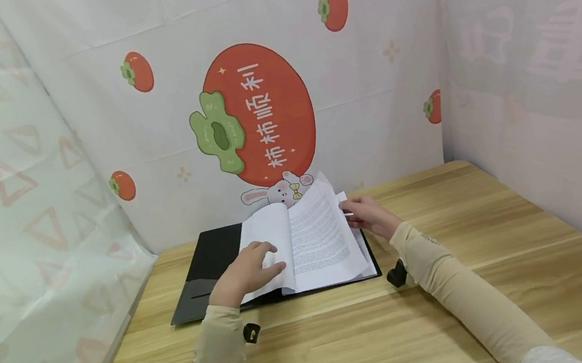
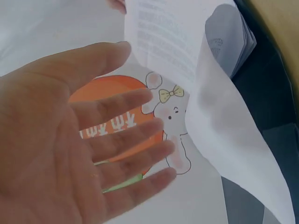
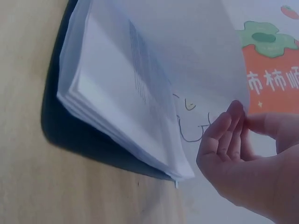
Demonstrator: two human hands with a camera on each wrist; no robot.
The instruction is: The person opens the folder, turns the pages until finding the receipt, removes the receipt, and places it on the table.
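Backing the wooden table [image 1: 339, 339], printed sheeting [image 1: 377, 79] faces the right hand [image 1: 371, 216] pinching a page [image 1: 319, 234] and the spread, empty left hand [image 1: 249, 270].

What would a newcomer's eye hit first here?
Probably the big red fruit print, centred on the white backdrop behind the wooden table. Next, the black folder lying open on the table below it, where the right hand has a page pinched in its grip. Then the left hand, fingers apart, over the folder's left side.
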